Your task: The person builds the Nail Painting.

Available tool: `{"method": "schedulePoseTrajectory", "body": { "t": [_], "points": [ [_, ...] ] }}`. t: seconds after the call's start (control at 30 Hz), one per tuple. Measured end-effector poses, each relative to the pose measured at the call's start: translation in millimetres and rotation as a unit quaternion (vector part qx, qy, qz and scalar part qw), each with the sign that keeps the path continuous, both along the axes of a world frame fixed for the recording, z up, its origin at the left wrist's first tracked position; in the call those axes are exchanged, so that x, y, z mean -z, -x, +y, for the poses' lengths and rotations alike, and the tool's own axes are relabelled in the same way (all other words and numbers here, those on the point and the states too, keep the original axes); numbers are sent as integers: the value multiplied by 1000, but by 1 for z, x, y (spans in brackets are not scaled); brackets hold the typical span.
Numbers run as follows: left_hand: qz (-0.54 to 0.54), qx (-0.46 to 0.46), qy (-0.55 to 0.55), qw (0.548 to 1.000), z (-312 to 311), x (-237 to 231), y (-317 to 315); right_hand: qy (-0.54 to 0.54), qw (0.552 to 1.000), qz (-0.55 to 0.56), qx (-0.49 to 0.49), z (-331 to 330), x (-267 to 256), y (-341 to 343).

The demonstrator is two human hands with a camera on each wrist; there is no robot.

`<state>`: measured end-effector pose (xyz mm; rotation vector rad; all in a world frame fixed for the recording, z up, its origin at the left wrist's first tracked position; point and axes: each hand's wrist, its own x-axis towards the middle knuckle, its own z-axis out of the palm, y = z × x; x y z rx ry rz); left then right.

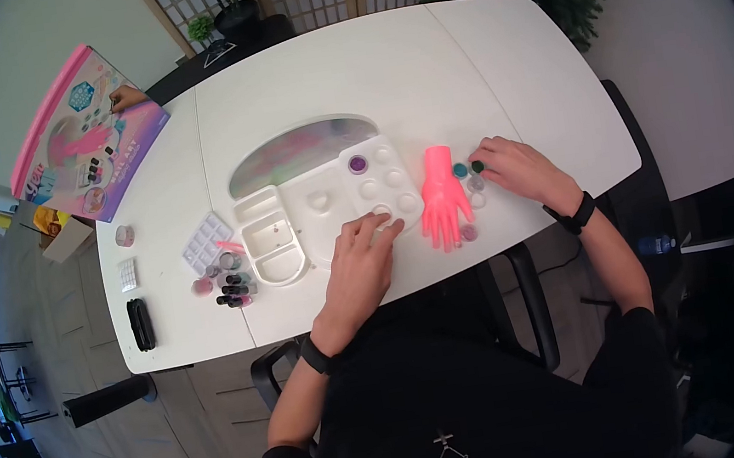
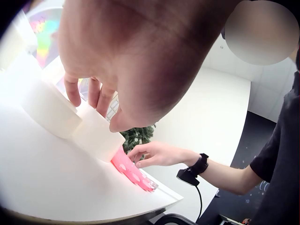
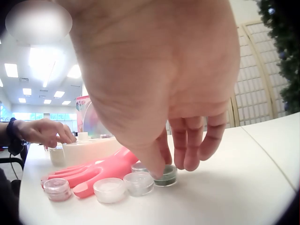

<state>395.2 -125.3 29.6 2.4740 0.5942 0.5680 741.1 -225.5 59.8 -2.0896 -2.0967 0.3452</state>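
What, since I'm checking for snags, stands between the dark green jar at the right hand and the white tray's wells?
The teal jar and then the pink model hand lie between the dark green jar and the white tray.

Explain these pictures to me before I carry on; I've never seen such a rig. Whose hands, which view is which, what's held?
There is no robot: these are a person's bare hands. The wide picture comes from a head-worn camera looking down; the others come from the left and right wrists. On the white table lie a molded white tray, a pink model hand, small pots and nail-polish bottles, with a printed box at the left. The right hand pinches a green pot; the left hand rests on the tray.
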Motion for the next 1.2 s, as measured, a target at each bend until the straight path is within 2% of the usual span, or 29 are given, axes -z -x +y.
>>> {"method": "schedulePoseTrajectory", "body": {
  "t": [0.33, 0.43, 0.53, 0.63, 0.77, 0.97, 1.07, 1.2],
  "points": [
    [-4, -7, -8, 1000, 1, 6, 1, 0, 996, -93, -15, 22, -13, -8],
    [-6, -7, -13, 1000, 1, 8, 1, -39, 998, -56, -12, 39, -33, 3],
    [-4, -4, -14, 1000, 2, 8, 2, -46, 997, 0, -56, 66, -49, 37],
    [-7, -2, -12, 1000, 1, 8, 2, -55, 987, -46, -147, 96, -33, 58],
    [-9, 0, -11, 1000, 2, 8, 3, -55, 977, -86, -187, 124, -23, 72],
    [-18, 1, -28, 999, 1, 10, 3, -72, 972, -86, -208, 133, -17, 73],
    [-3, -4, -28, 1000, 1, 8, 2, -30, 976, -107, -189, 133, -19, 77],
    [1, -9, -27, 1000, 0, 7, 2, -59, 974, -113, -190, 127, -13, 78]
  ]
}}
